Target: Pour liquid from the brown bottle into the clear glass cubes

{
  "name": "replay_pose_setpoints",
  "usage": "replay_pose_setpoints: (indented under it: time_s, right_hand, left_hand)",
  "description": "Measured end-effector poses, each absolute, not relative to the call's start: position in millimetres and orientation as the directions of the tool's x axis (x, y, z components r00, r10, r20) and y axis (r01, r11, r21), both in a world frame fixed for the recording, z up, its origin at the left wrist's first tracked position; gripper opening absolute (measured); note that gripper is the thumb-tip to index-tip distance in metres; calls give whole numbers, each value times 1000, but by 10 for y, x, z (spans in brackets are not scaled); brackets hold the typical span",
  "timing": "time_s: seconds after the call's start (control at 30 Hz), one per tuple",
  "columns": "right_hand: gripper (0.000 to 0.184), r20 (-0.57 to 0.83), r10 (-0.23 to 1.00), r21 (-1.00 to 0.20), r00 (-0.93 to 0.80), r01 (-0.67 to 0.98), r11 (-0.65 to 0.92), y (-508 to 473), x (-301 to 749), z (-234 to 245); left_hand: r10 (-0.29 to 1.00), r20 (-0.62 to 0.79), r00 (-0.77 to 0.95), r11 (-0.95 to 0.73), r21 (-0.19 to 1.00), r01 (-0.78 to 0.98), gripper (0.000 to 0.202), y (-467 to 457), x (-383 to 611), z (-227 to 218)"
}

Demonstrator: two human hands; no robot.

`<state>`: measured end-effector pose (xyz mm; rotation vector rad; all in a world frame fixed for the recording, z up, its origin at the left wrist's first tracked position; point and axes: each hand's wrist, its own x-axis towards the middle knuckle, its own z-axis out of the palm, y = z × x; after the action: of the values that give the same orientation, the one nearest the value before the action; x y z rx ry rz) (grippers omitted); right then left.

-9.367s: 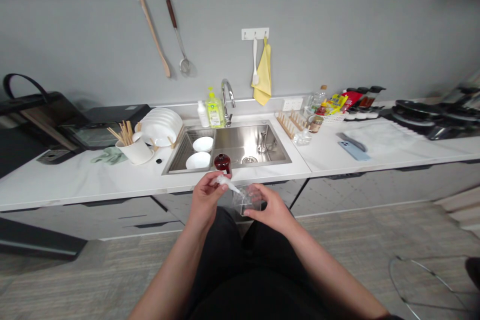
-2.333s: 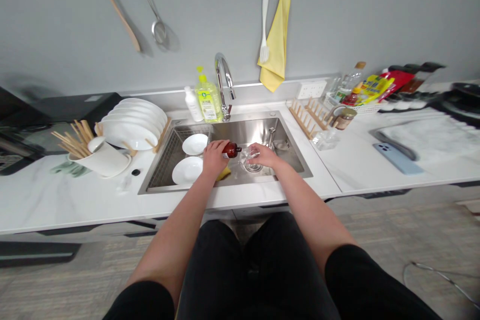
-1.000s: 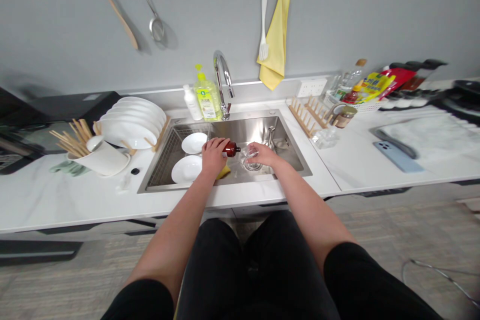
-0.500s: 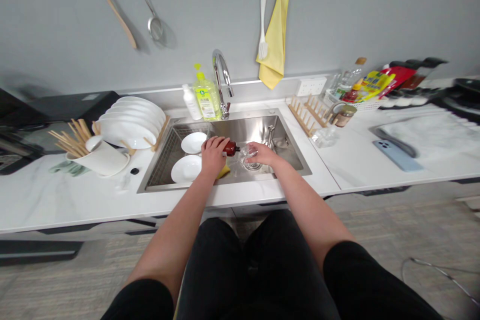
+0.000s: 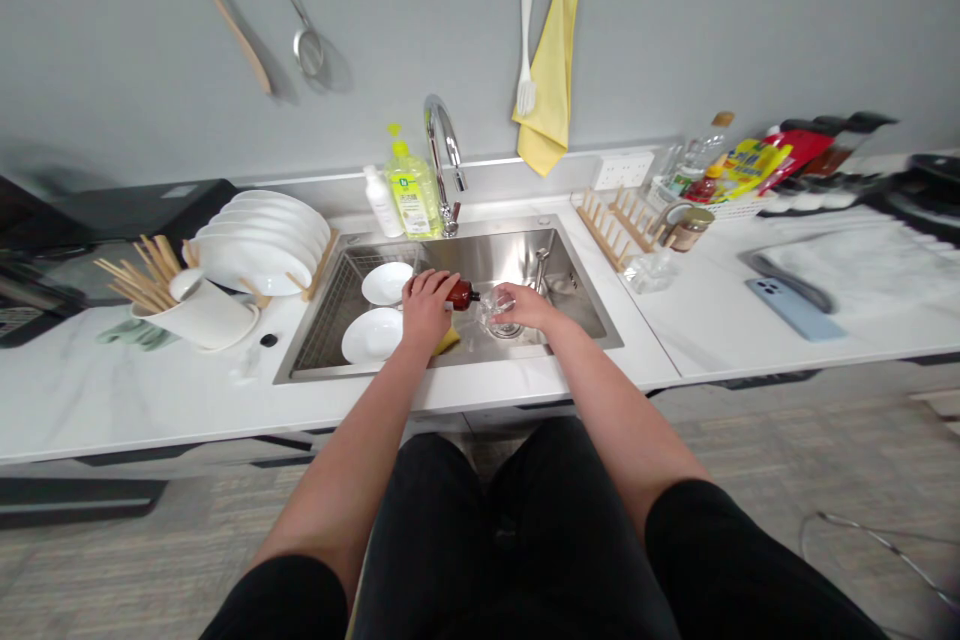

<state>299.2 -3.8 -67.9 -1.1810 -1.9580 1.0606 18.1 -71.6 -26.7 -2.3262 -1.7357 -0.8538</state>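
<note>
Over the steel sink [image 5: 570, 270] my left hand [image 5: 425, 306] is wrapped round a small dark-red bottle [image 5: 463, 296], tipped on its side with its neck toward a clear glass cup [image 5: 496, 308]. My right hand [image 5: 523, 305] grips that cup just right of the bottle. A yellow sponge [image 5: 448, 342] shows under my left hand. Two white bowls [image 5: 373, 334] lie on the rack in the sink's left part.
The tap [image 5: 442, 155] and a green soap bottle [image 5: 406, 190] stand behind the sink. Stacked white plates [image 5: 259, 240] and a chopstick holder [image 5: 196, 312] are on the left. A wooden rack [image 5: 615, 225], jars and a phone [image 5: 795, 308] lie right.
Since 9.4 s ago my hands have gone from in front of the counter into the sink, the left now on the red bottle. Over the last second both hands barely moved.
</note>
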Motion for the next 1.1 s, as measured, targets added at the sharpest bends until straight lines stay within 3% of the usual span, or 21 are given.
replay_pose_setpoints:
  time_s: [0.3,1.1]
  right_hand:
    - [58,111,891,-847,-441,426,317,-43,2997,-666]
    - [63,100,895,-824,-435,468,319,-79,2992,-609]
  left_hand:
    - [854,486,186,-320,209,924,72,-741,200,-220]
    - [829,516,216,-339,156,928,70,-730,189,-251]
